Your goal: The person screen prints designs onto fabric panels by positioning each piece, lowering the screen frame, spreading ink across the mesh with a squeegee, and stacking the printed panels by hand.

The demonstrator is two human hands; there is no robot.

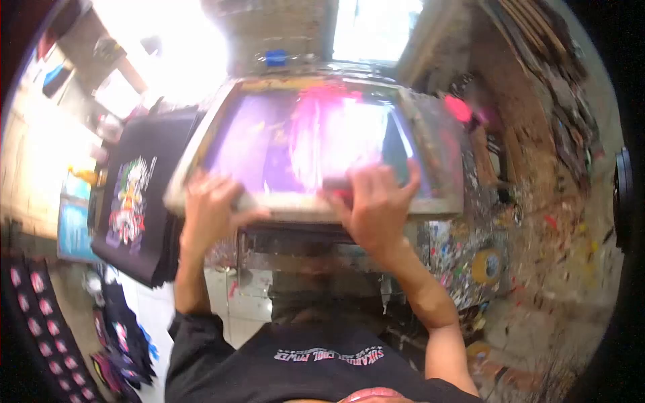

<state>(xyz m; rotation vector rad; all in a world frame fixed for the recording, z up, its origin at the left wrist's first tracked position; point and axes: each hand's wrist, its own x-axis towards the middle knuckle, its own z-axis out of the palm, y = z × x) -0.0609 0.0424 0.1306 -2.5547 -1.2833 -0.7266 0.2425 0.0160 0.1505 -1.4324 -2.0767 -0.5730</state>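
A wooden-framed printing screen (306,205) lies in front of me, its mesh (248,144) violet with a smear of bright pink ink (322,94) at the far side. My left hand (213,205) grips the near rail close to the left corner, fingers over the top and thumb along the edge. Over the near part of the mesh, my right hand (376,205) is closed on a squeegee (336,183); only a dark, pink-stained end shows beside the fingers. The rest is hidden under the hand, and motion blurs both hands slightly.
Left of the screen lies a stack of black fabric pieces (161,154) with a colourful print. Printed black cloths (50,322) lie lower left. At the right are a pink-topped item (458,107), an ink-spattered surface, and a tape roll (487,265). A blue object (275,58) sits behind.
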